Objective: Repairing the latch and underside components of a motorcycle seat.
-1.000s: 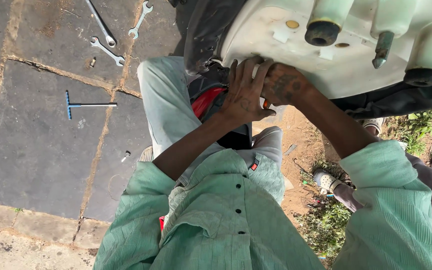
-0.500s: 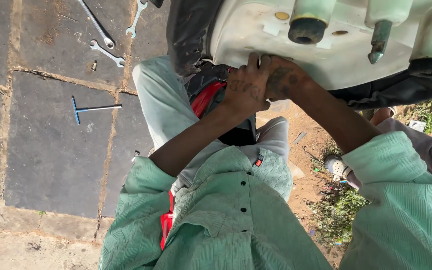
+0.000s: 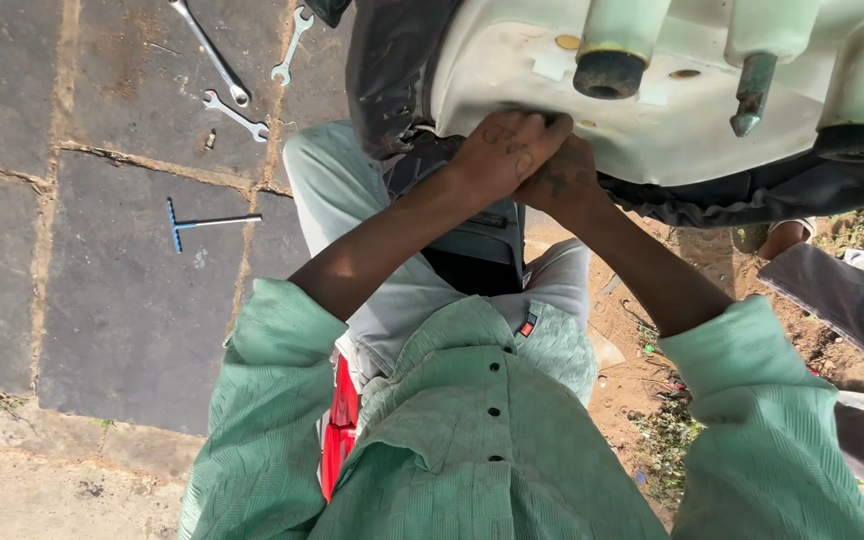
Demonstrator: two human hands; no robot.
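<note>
1. On the stone paving (image 3: 132,300) at the far left lies a T-handle tool with a blue grip (image 3: 207,222), and three open-ended spanners (image 3: 222,70) lie above it. All of them rest well apart from the hands, so none is in use now.
2. The left hand (image 3: 502,150) presses, fingers together, against the lower edge of the pale plastic body panel (image 3: 672,130) at top centre. Whether it pinches a small part cannot be told.
3. The right hand (image 3: 567,180) sits just beside and partly under the left, curled at the same edge. Its fingertips are hidden, so its grip cannot be told.
4. The panel stands overhead, mounted against dark bodywork (image 3: 382,70), with pale green tubes (image 3: 612,45) and a bolt end (image 3: 752,95) poking from it.
5. Judging from this, the work at the panel's edge looks mid-way: hands engaged, nothing visibly freed or removed.
6. At the far right another person's grey sleeve (image 3: 852,310) reaches in.
</note>
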